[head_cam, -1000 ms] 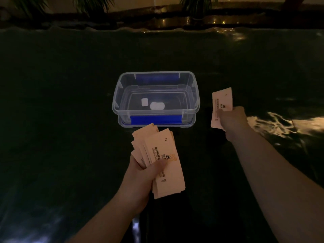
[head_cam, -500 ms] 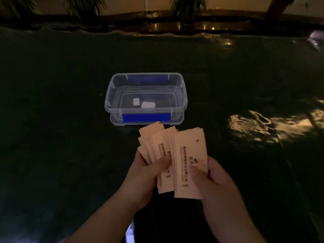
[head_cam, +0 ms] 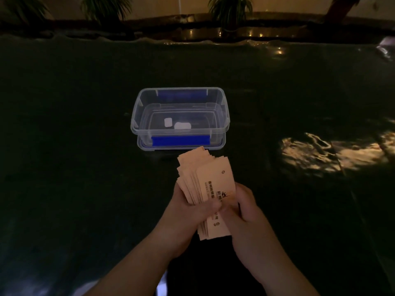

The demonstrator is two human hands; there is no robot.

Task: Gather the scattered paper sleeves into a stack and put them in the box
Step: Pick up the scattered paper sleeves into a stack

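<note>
A fanned stack of pale pink paper sleeves with dark print is held upright between both hands, just in front of the box. My left hand grips the stack from the left, thumb across its face. My right hand clasps its right edge. The clear plastic box with blue clips stands open on its lid at mid-table, beyond the sleeves. Two small white labels show through its bottom.
The table is covered by a dark, shiny, wrinkled sheet. A bright patch of reflected light lies at the right. Plants and a dark ledge run along the far edge.
My right hand carried one sleeve from the right side over to the stack in my left hand. Both hands now hold the sleeves together as a tighter bundle.
</note>
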